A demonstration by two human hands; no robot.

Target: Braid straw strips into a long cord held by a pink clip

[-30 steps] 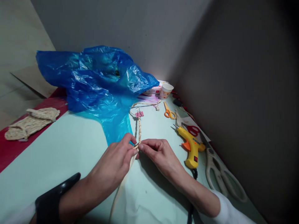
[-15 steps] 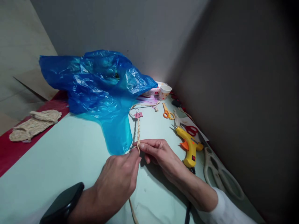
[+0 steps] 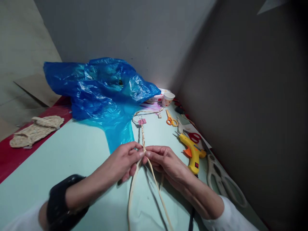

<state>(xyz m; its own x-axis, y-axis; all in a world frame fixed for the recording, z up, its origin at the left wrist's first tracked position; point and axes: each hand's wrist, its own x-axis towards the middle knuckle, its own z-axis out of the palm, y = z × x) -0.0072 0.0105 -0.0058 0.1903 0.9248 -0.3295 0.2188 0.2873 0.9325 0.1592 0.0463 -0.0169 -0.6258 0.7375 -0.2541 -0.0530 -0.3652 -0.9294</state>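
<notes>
A narrow braid [image 3: 142, 133] of pale straw-like strands runs toward me from a pink binder clip [image 3: 142, 121] at its far end. At its near end, my left hand [image 3: 128, 157] pinches the strands between thumb and fingers. My right hand [image 3: 166, 157] pinches them from the other side, its thumb close to the left one. Loose strands [image 3: 157, 186] trail from between the fingers down to the bottom of the view. The exact crossing of the strands is hidden under the fingertips.
A crumpled blue plastic bag [image 3: 96, 89] lies at the back left. To the right are a yellow glue gun [image 3: 194, 150], orange scissors [image 3: 171, 119], red-handled scissors [image 3: 194, 137] and large pale scissors [image 3: 222, 176]. A woven sole [image 3: 36, 130] lies left, a paper cup [image 3: 167, 99] behind.
My left hand has turned from palm-down to a pinch beside the braid, its wrist lower and farther left. Two loose strands now show below the hands. The view has shifted slightly.
</notes>
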